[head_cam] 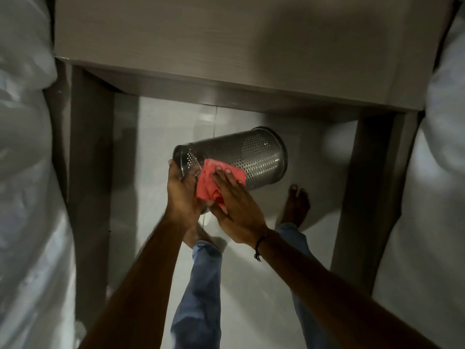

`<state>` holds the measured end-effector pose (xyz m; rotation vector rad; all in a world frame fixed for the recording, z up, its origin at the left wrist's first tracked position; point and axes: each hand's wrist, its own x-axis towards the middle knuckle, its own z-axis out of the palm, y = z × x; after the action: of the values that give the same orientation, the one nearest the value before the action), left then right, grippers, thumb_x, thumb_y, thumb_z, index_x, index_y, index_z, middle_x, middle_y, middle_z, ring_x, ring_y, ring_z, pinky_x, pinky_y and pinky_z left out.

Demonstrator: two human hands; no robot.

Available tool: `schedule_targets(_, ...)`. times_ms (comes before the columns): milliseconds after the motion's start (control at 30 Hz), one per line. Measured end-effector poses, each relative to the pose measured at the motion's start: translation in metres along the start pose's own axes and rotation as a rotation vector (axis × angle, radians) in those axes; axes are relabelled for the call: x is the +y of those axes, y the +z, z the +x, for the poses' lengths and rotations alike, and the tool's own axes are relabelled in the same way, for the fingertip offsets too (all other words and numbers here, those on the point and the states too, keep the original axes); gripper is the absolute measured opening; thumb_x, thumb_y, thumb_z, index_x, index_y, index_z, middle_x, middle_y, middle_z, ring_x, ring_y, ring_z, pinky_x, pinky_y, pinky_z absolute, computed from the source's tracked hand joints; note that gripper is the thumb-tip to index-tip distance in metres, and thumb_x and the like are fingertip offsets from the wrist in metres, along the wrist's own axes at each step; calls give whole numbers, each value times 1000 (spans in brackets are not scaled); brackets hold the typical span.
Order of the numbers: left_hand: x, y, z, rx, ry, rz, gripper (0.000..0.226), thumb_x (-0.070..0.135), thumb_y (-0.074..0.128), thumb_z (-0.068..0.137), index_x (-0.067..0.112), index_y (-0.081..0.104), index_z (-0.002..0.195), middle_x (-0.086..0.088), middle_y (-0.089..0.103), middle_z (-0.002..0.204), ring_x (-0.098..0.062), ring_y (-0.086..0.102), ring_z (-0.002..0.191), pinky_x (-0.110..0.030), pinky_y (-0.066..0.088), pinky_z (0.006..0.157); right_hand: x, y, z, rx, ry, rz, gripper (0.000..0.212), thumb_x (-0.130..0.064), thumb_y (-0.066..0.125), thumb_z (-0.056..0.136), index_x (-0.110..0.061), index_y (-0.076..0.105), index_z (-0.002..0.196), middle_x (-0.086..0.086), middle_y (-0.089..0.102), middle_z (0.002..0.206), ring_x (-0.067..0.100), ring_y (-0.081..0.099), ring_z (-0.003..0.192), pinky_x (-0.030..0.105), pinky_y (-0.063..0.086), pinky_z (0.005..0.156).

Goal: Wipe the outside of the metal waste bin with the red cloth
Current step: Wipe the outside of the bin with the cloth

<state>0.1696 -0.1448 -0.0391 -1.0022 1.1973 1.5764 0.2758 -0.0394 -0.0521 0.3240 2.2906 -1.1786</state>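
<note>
The metal waste bin (254, 154), a perforated steel cylinder, is held tilted on its side above the floor, its open mouth toward me at the left and its base pointing right and away. My left hand (180, 190) grips the rim of the mouth. The red cloth (214, 182) lies crumpled against the bin's outer wall near the mouth. My right hand (235, 200) presses flat on the cloth, fingers spread.
A grey table (226, 59) stands ahead, its legs (88, 159) at left and right of the bin. White curtains or bedding (27, 172) flank both sides. My bare feet (297, 205) and jeans stand on the pale tiled floor (163, 127) below.
</note>
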Motion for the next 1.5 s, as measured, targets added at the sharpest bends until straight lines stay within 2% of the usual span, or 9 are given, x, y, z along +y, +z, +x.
schedule_targets(233, -4, 11, 3, -38, 92, 127, 89, 70, 4, 101, 14, 44, 159, -20, 54, 157, -37, 52, 147, -55, 36, 124, -6, -19, 43, 73, 43, -1, 70, -49, 35, 109, -20, 6, 165, -3, 2, 176, 15, -5, 163, 50, -1, 133)
schedule_targets(400, 14, 4, 15, -45, 8, -105, 111, 88, 7, 87, 12, 37, 161, -23, 45, 163, -43, 42, 152, -56, 24, 130, -6, 0, 12, -66, -31, -61, 77, -59, 25, 104, -20, -2, 165, -2, -6, 175, 16, -11, 162, 52, -1, 133)
schedule_targets(567, -8, 6, 9, -50, 59, -14, 94, 75, 9, 98, 13, 46, 157, -20, 54, 158, -37, 50, 148, -55, 31, 128, -5, -11, 35, 9, 29, 34, 72, -51, 32, 108, -22, 0, 165, -4, -4, 176, 14, -10, 162, 51, -4, 133)
schedule_targets(767, -6, -1, 12, -37, 14, 7, 93, 75, 4, 98, 16, 61, 142, -17, 68, 142, -35, 59, 138, -45, 52, 101, -3, -6, 19, 252, 46, 210, 48, -43, 45, 107, -18, 56, 147, 4, 51, 159, 22, 40, 152, 52, 38, 123)
schedule_targets(867, -3, -2, 15, -38, 31, -62, 97, 77, 6, 97, 12, 48, 155, -22, 56, 155, -39, 51, 146, -52, 39, 120, 0, 5, 13, 322, -14, 140, 42, -36, 49, 105, -9, 69, 130, 12, 66, 142, 29, 60, 134, 51, 53, 108)
schedule_targets(1133, -21, 9, 10, 17, 26, -23, 83, 70, 19, 102, 13, 50, 154, -18, 57, 156, -34, 52, 147, -48, 42, 118, 5, -2, 45, 209, 130, 41, 63, -40, 17, 107, -13, 25, 163, 10, 29, 171, 25, 18, 161, 51, 12, 132)
schedule_targets(1300, -5, 4, 17, 37, 70, 4, 87, 75, 13, 99, 22, 76, 125, -11, 79, 128, -29, 76, 119, -50, 46, 114, 8, 18, 9, 70, 59, 40, 79, -59, 2, 98, -18, 8, 165, 3, 8, 175, 20, -1, 163, 53, 5, 133)
schedule_targets(1400, -11, 3, 16, 20, 77, 66, 84, 72, 14, 101, 19, 60, 146, -16, 68, 145, -35, 62, 137, -56, 37, 123, 9, 11, 23, 74, 67, 31, 76, -55, -1, 100, -17, 7, 165, 3, 8, 175, 20, 0, 163, 53, 8, 133)
schedule_targets(1500, -17, 4, 9, -15, 69, 122, 74, 68, 17, 103, 24, 65, 138, -9, 72, 138, -36, 51, 147, -56, 33, 126, 6, -7, 47, 133, 77, 65, 60, -37, 13, 109, -16, 15, 165, 6, 17, 174, 21, 8, 163, 52, 9, 132)
